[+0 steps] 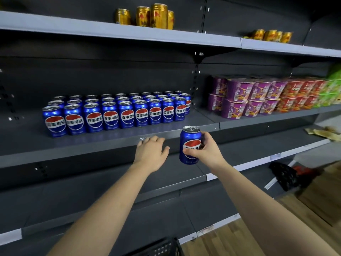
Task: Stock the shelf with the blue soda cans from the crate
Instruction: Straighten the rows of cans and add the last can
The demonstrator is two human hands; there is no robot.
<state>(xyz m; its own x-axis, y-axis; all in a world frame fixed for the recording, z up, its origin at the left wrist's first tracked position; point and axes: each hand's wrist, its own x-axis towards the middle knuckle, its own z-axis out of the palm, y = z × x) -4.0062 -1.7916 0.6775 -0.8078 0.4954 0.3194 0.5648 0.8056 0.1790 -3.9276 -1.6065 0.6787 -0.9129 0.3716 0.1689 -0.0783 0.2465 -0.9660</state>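
Currently the right hand (206, 150) grips one blue can (188, 139) upright; the left hand (150, 152) hovers flat, fingers apart. Set down hastily, it could topple the near row of cans (110, 117) on the shelf (92, 143).

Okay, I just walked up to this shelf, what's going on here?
A person is stocking a shelf with soda. Their right hand grips one blue can upright in front of the shelf's front edge, not yet set down. The left hand is open and empty, reaching toward that edge. Rows of matching cans already stand on the shelf, left of purple noodle cups. A black crate peeks in at the bottom.
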